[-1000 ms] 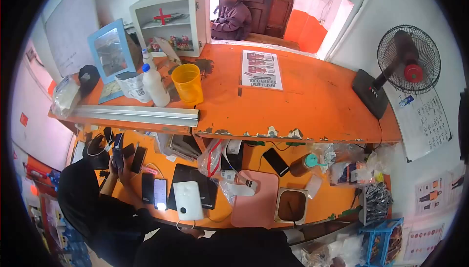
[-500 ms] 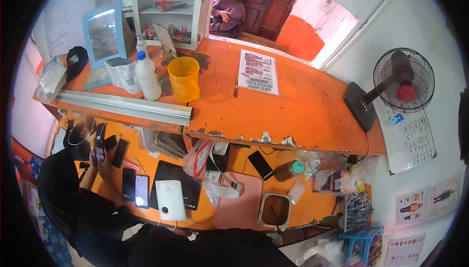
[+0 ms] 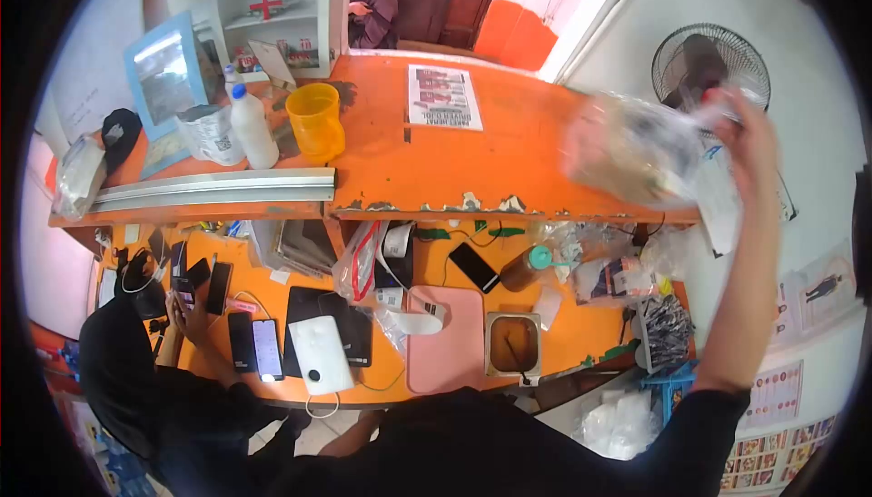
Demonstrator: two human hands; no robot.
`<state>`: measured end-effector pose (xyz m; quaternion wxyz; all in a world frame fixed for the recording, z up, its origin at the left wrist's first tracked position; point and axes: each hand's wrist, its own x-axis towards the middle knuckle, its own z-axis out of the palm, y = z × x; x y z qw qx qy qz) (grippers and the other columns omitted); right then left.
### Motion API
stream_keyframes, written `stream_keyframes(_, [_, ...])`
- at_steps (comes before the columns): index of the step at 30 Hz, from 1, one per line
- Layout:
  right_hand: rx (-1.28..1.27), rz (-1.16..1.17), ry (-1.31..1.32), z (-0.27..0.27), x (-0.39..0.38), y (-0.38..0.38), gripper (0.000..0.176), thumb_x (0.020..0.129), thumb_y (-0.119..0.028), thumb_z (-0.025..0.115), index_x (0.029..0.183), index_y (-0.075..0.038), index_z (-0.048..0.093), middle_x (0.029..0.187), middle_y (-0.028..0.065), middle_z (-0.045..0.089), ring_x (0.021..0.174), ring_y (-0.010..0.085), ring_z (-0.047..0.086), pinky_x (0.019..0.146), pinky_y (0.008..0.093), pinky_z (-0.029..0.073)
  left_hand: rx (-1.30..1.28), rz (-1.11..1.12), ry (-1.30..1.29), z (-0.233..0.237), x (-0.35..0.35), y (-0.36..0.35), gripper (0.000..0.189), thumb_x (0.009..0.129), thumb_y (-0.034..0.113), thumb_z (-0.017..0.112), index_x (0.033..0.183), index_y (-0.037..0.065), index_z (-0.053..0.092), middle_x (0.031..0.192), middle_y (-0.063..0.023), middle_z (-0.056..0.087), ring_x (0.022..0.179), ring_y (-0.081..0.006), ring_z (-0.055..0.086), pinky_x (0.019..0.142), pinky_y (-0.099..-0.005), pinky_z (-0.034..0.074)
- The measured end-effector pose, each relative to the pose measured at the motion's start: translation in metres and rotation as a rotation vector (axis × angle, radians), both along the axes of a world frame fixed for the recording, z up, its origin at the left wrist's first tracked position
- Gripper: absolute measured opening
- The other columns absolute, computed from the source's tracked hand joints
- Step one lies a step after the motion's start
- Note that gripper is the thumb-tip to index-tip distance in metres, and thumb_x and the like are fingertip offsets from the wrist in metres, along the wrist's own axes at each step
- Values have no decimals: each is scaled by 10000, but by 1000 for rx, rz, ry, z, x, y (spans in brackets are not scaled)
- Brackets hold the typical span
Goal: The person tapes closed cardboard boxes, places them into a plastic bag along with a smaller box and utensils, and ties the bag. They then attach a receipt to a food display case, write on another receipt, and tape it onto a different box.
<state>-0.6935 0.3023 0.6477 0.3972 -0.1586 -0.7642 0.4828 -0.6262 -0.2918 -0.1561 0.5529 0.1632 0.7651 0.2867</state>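
Observation:
At the upper right, my right hand (image 3: pixel 747 129) is raised over the counter, its fingers closed round the gathered top of a clear plastic bag (image 3: pixel 627 147). The bag hangs over the right end of the orange counter (image 3: pixel 527 170), in front of the fan (image 3: pixel 713 61). Motion blurs its pale contents, too smeared to name. Low in the picture, a patch of my left hand or wrist (image 3: pixel 352 433) shows beside my black clothing, below the desk edge; its fingers are hidden. Nearest to it are a white tablet-like device (image 3: pixel 320 354) and its white cable.
A co-worker in black (image 3: pixel 118 352) holds a phone (image 3: pixel 184 293) at the left. On the lower desk lie phones, a pink board (image 3: pixel 445 342) and a bottle with a teal lid (image 3: pixel 527 268). An orange jug (image 3: pixel 315 123) stands on the counter. Another person (image 3: pixel 372 11) is by the doorway.
My right arm has come into view, lifting the plastic bag over the counter's right end. My view has shifted, and a patch of my left arm now shows low down.

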Motion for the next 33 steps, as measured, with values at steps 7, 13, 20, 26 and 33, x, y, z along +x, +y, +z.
stream_keyframes(7, [-215, 179, -97, -90, -199, -9, 282, 1050, -150, 574, 1227, 68, 588, 1089, 177, 710, 920, 273, 761, 748, 361, 643, -57, -117, -6, -6, 23, -17, 332, 797, 158, 765, 1113, 60, 764, 960, -146, 758, 914, -301, 734, 773, -476, 571])
stream_keyframes(13, [-106, 240, -223, -104, -237, 4, 351, 1026, -210, 642, 1306, -4, 595, 1177, 140, 700, 1000, 249, 739, 830, 363, 609, -138, -726, -94, -58, 20, -6, 349, 753, 132, 799, 1096, 75, 770, 901, -137, 764, 876, -290, 740, 740, -458, 578])
stream_keyframes(20, [486, 48, -127, -139, -103, -49, 403, 1048, -134, 623, 1425, -11, 548, 1371, 95, 620, 1031, 130, 675, 818, 269, 548, 633, 652, 567, 276, -131, 136, 210, 1065, 173, 590, 1099, -33, 570, 938, -138, 688, 871, -236, 715, 769, -365, 567])
stream_keyframes(26, [27, 204, -203, -275, 109, -114, 77, 1056, -41, 576, 1080, -19, 646, 918, 58, 656, 799, 119, 614, 739, 274, 517, 137, 822, 654, 264, -198, 239, 413, 924, 331, 750, 1068, -26, 601, 1114, -265, 714, 998, -424, 726, 837, -481, 575])
stream_keyframes(33, [-536, -174, -309, -390, 251, -179, 112, 1059, -86, 605, 1097, -22, 689, 868, 32, 678, 758, 112, 633, 705, 266, 524, 472, 455, 1105, 217, -180, 225, 164, 843, 57, 648, 978, 1, 574, 1047, -214, 649, 997, -464, 645, 861, -561, 524])
